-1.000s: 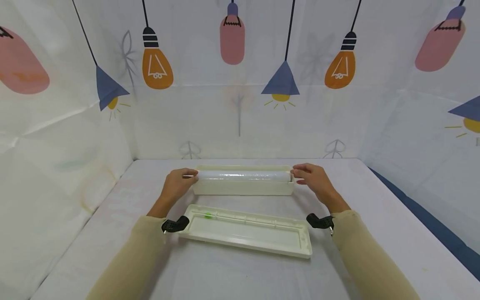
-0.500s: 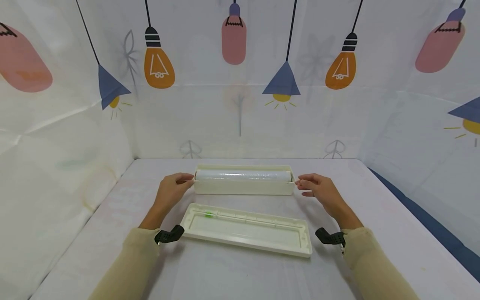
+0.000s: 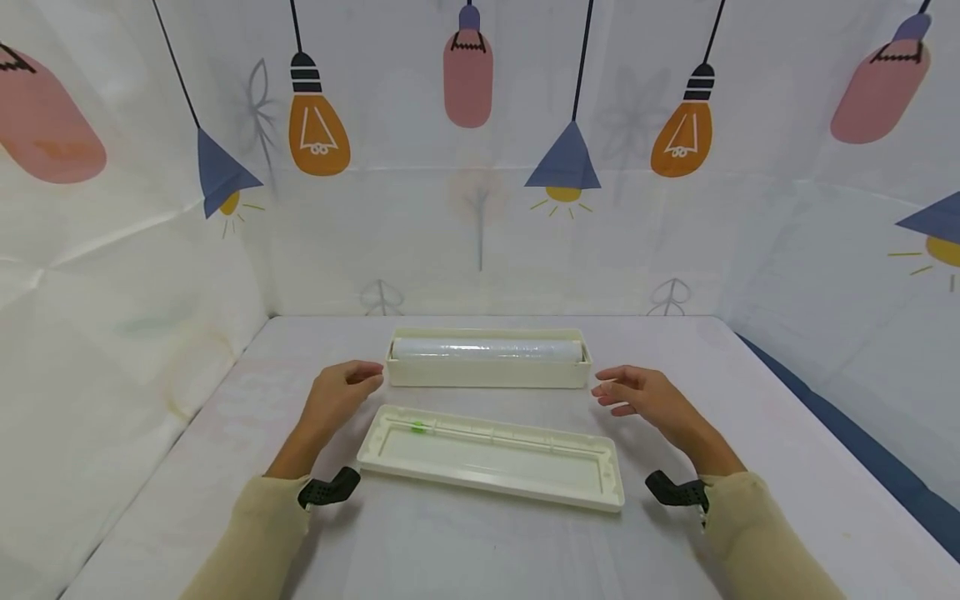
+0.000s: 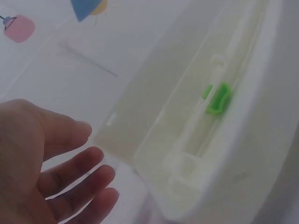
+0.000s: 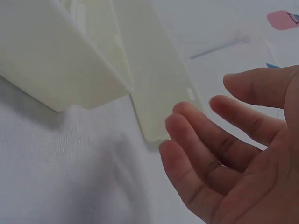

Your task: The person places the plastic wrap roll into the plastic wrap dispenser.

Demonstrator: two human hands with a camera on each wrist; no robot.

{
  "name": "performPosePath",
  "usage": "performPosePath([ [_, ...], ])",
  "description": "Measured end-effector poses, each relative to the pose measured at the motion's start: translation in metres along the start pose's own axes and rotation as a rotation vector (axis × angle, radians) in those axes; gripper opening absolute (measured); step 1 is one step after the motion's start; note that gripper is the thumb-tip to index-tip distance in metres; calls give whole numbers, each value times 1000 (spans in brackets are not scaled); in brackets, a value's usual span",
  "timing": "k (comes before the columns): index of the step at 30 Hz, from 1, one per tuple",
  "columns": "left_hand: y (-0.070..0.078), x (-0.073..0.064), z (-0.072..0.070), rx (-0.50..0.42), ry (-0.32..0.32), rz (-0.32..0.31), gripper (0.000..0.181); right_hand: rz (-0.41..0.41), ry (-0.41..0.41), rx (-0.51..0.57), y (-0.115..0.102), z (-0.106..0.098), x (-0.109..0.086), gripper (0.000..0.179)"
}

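Note:
A cream plastic box [image 3: 487, 377] stands at the back of the table with a shiny roll of plastic wrap [image 3: 486, 350] lying in it. In front lies its long cream lid [image 3: 491, 468], inner side up and slightly askew, with a small green slider [image 4: 218, 99] on its rail. My left hand [image 3: 333, 404] hovers just off the box's left end, fingers loosely bent and holding nothing. Off the right end, my right hand [image 3: 660, 410] is likewise apart from the box, its relaxed fingers [image 5: 210, 140] spread in the right wrist view.
A white cloth covers the table [image 3: 480, 558]. White sheeting printed with lamps and bulbs [image 3: 480, 233] hangs behind and at both sides. A dark blue strip [image 3: 847, 433] runs along the right edge.
Both hands have come away from the ends of the box, drawing back toward me and slightly outward. The roll sits a little lower in the box; the lid has not moved.

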State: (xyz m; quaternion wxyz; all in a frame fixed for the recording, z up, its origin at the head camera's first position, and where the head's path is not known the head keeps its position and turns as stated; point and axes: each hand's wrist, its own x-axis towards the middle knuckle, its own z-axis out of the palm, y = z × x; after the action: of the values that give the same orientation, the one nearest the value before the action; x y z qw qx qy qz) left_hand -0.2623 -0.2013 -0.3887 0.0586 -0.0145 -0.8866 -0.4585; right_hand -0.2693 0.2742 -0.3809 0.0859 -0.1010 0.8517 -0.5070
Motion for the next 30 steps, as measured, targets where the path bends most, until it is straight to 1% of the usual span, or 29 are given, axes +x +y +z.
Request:
performPosePath([
  [3, -4, -3, 2, -3, -15, -20, 37, 17, -51, -3, 1, 0, -2, 47],
  [9, -8, -8, 5, 15, -47, -57, 34, 45, -117, -12, 5, 2, -9, 50],
  [14, -11, -9, 6, 23, -88, -80, 34, 49, -187, -49, 12, 0, -15, 54],
  [18, -11, -8, 7, 28, -128, -95, 35, 23, -245, -73, 17, 0, -20, 54],
  [23, -12, -8, 9, 49, -171, -110, 37, -22, -278, -76, 20, 0, -25, 48],
  [24, -13, -8, 9, 52, -181, -105, 38, -24, -277, -74, 20, 0, -26, 47],
  [27, -13, -8, 9, 52, -192, -110, 37, -47, -283, -90, 19, 0, -27, 46],
  [30, -14, -8, 9, 65, -198, -119, 37, -46, -284, -110, 18, 2, -28, 44],
])
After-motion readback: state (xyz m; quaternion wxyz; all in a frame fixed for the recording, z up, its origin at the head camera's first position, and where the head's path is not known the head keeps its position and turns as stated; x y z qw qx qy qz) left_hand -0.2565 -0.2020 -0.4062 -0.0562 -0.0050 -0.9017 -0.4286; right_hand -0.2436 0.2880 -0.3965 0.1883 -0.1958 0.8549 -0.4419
